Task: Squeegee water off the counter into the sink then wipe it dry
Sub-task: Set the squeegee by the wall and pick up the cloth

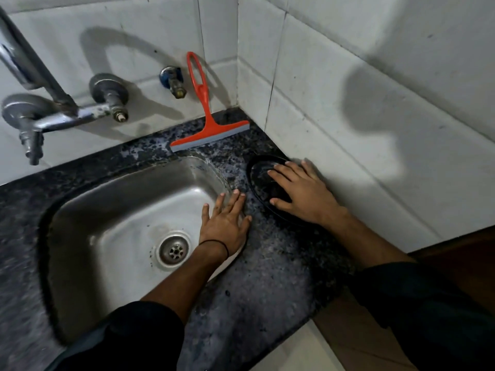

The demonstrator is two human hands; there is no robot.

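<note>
An orange squeegee (206, 121) with a grey blade leans against the tiled back wall, its blade resting on the dark speckled counter (267, 263) behind the steel sink (120, 223). My left hand (227, 223) lies flat, fingers spread, on the sink's right rim and the counter, holding nothing. My right hand (302, 191) rests palm down on a black oval dish (261, 178) that sits on the counter by the right wall. Whether the fingers grip the dish cannot be told. Wet patches shine on the counter near the squeegee.
A metal tap (40, 113) juts from the back wall over the sink's left side, with a small valve (174, 81) beside the squeegee handle. White tiled walls meet in the corner at the back right. The counter ends at the front right.
</note>
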